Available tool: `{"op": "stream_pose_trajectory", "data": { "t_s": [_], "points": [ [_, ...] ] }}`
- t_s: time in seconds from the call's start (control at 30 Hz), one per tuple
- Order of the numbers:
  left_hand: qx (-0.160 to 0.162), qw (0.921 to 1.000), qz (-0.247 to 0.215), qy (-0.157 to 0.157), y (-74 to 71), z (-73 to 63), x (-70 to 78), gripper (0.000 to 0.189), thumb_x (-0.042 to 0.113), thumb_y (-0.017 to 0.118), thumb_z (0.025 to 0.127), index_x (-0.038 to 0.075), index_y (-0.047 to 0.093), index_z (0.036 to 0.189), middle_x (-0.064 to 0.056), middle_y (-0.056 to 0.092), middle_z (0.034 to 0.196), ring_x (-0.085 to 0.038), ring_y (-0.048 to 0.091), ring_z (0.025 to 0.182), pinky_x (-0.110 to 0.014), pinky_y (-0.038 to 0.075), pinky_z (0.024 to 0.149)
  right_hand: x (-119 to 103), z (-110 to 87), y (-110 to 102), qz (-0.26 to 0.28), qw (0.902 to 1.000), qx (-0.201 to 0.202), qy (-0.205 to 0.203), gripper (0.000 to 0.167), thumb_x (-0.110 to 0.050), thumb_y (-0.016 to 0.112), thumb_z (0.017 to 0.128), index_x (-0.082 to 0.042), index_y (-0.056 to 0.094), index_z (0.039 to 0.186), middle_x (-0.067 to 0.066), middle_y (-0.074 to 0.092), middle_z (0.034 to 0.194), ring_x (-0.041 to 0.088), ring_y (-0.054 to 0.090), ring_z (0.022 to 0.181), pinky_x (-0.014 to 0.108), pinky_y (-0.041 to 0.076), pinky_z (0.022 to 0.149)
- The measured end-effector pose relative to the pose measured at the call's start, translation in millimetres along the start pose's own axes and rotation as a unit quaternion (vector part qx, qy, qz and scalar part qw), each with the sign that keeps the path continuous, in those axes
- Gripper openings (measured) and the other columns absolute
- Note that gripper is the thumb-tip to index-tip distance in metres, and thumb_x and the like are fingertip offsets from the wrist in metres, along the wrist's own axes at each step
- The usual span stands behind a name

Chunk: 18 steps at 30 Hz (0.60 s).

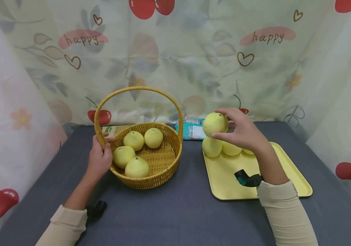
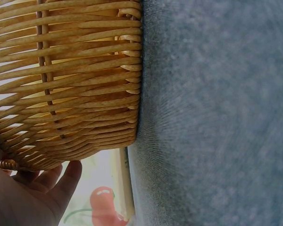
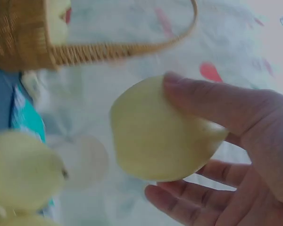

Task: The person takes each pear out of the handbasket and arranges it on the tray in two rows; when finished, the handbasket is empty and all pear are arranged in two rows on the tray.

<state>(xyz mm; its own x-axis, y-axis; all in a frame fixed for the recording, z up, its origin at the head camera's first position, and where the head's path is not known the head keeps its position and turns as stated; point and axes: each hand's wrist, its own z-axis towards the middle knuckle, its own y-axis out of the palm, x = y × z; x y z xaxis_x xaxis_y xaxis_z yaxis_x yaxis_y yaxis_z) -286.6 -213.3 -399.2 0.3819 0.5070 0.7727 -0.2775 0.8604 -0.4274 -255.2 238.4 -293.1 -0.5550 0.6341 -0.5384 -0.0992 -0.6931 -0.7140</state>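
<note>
In my right hand (image 1: 244, 131), a round pale yellow-green pomelo (image 1: 213, 124) is held between thumb and fingers, above the back left corner of a yellow tray (image 1: 227, 186). More pomelos (image 1: 212, 147) lie in a row at the tray's back, partly hidden by my right hand and forearm. My left hand (image 1: 99, 159) grips the left side of a woven basket (image 1: 146, 184) where its tall handle (image 1: 137, 89) meets the rim. Several pomelos (image 1: 137, 167) sit in the basket, mostly on its left and back; the woven floor shows at the right.
Behind, between basket and tray, lies a teal packet (image 1: 192, 130). A brownish packet (image 1: 114, 130) shows behind the basket's left side. A printed curtain (image 1: 169, 68) closes off the back and both sides of the dark grey table (image 1: 163, 218).
</note>
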Motion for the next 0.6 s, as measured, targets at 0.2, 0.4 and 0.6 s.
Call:
{"op": "stream_pose_trajectory", "data": {
  "t_s": [0.2, 0.4, 0.6],
  "points": [
    [-0.004, 1.0, 0.003, -0.004, -0.3, -0.1, 0.7, 0.034, 0.002, 0.038, 0.104, -0.001, 0.036, 0.137, -0.024, 0.061, 0.124, -0.042, 0.053, 0.121, -0.054, 0.038, 0.097, 20.1, -9.6, -28.7, -0.006, 0.9975, -0.001, 0.071, 0.069, -0.012, 0.084, 0.082, -0.006, 0.051, 0.143, 0.014, 0.049, 0.137, 0.035, 0.052, 0.116, 0.05, 0.052, 0.085],
    [-0.005, 1.0, 0.001, -0.002, -0.4, 0.2, 0.0, 0.034, 0.002, 0.038, 0.104, -0.001, 0.036, 0.137, -0.024, 0.061, 0.124, -0.042, 0.053, 0.12, -0.055, 0.038, 0.097, 40.5, -25.7, -55.5, -0.036, 0.9898, -0.001, 0.138, 0.073, -0.025, 0.082, 0.085, -0.006, 0.047, 0.146, 0.018, 0.047, 0.142, 0.041, 0.049, 0.119, 0.056, 0.045, 0.085],
    [-0.004, 1.0, 0.004, -0.006, -0.2, 0.2, -0.2, 0.034, 0.003, 0.038, 0.104, -0.001, 0.036, 0.138, -0.024, 0.061, 0.124, -0.042, 0.053, 0.12, -0.054, 0.038, 0.096, 64.8, -42.2, -74.7, -0.048, 0.9804, 0.018, 0.19, 0.077, -0.029, 0.081, 0.086, -0.005, 0.043, 0.148, 0.022, 0.046, 0.142, 0.045, 0.049, 0.117, 0.057, 0.041, 0.086]
  ]
}}
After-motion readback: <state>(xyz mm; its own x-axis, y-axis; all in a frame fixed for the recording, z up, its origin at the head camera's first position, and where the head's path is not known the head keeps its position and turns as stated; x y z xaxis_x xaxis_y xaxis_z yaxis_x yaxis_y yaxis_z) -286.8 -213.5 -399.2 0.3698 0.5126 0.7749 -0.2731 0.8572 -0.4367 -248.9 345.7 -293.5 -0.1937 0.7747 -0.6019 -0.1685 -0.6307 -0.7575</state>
